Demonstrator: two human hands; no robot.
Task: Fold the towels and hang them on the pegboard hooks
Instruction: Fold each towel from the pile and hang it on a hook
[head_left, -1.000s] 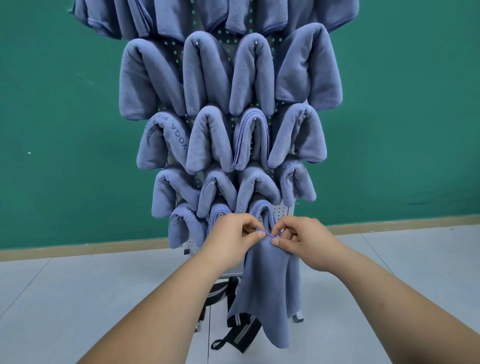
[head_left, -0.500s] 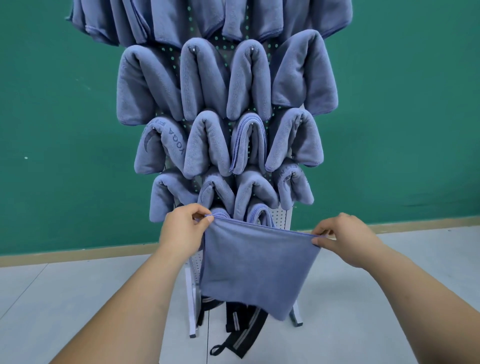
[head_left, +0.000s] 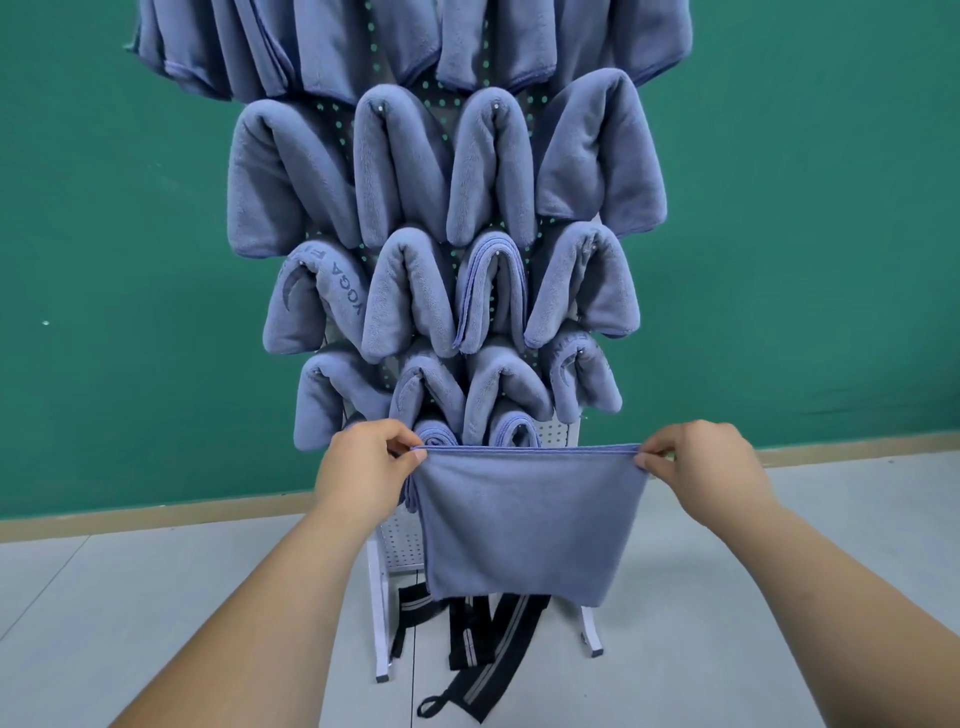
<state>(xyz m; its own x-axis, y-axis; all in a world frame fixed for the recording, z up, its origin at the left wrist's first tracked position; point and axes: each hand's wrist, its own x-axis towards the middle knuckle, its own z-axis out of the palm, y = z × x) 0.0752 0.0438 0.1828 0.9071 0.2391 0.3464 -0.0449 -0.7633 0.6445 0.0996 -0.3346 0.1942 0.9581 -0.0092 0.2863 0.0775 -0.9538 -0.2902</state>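
Hanging towel (head_left: 524, 525) between left grip (head_left: 366, 470), right grip (head_left: 701, 467)

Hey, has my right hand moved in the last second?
Yes. The right hand has moved right, from in front of the pegboard to beyond its right edge, stretching the towel.

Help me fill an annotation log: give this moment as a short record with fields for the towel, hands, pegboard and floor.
held towel: blue-grey, spread flat, top edge taut and level, in front of the pegboard's lower part
left hand: pinches the towel's top left corner
right hand: pinches its top right corner
pegboard: white, perforated, free-standing
hung towels: folded, draped over hooks in several rows
floor: black straps lie by the pegboard's feet
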